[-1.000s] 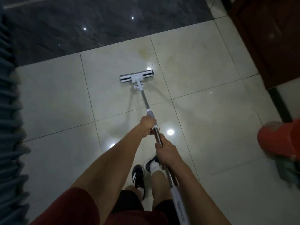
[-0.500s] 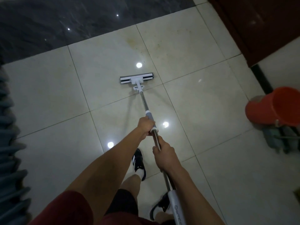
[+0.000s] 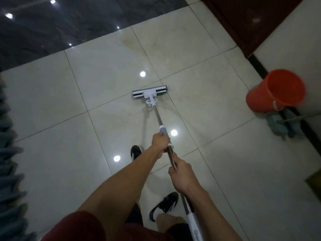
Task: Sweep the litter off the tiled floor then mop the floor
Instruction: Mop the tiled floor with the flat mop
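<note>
both hands on the mop point(image 3: 157, 111): left hand point(image 3: 160, 141) wraps the grey collar further down the pole, right hand point(image 3: 182, 174) grips the steel shaft nearer the body. mop head point(image 3: 149, 92) lies flat on the pale tiled floor point(image 3: 104, 84), straddling a grout line. orange bucket point(image 3: 275, 91) stands at the right wall, with what looks like a blue cloth mop point(image 3: 279, 124) just beside it.

Floor tiles point(image 3: 107, 80): I'm looking at glossy cream, thin dark grout lines.
Mop head point(image 3: 149, 92): showing white and grey.
Pole point(image 3: 157, 114): gleaming silver.
Bucket point(image 3: 271, 94): glowing orange.
My shoes point(image 3: 165, 204): showing black, white stripes.
</note>
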`<state>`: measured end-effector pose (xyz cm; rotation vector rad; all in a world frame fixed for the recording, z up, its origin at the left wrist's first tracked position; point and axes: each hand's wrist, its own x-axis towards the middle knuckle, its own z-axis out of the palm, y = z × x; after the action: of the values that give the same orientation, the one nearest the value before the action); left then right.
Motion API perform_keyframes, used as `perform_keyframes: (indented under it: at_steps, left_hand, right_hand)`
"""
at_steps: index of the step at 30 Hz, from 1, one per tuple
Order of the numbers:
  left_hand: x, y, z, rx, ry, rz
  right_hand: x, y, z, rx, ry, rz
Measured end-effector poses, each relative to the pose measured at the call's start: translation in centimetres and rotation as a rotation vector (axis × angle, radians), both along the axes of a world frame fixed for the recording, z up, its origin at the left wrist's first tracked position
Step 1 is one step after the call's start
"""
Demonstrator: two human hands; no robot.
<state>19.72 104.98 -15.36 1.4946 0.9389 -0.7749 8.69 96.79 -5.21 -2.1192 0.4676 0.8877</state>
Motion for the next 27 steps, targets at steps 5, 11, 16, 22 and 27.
perform_keyframes:
  at_steps: [5,11,16,22,27]
  left_hand:
    - [-4.1,-3.4,0.2,0.012,-0.003,-0.026]
    - [-3.9,-3.9,-0.9,0.029,-0.014,-0.056]
    - [0.0,-2.8,-1.7,-0.017,-0.038,-0.03]
    - [6.7,-1.4,-2.8,-0.051,-0.013,0.01]
    - [15.0,0.9,-4.5,-0.075,0.01,0.046]
  right_hand:
    - [-4.1,-2.5,0.2,-0.032,0.008,-0.021]
    - [-3.2,-2.6,-0.8,-0.051,0.013,-0.055]
    - [0.9,-1.7,-2.1,-0.095,-0.008,-0.011]
    - [7.6,-0.5,-3.3,-0.154,0.008,0.04]
    - [15.6,1.7,-4.1,-0.177,0.016,0.063]
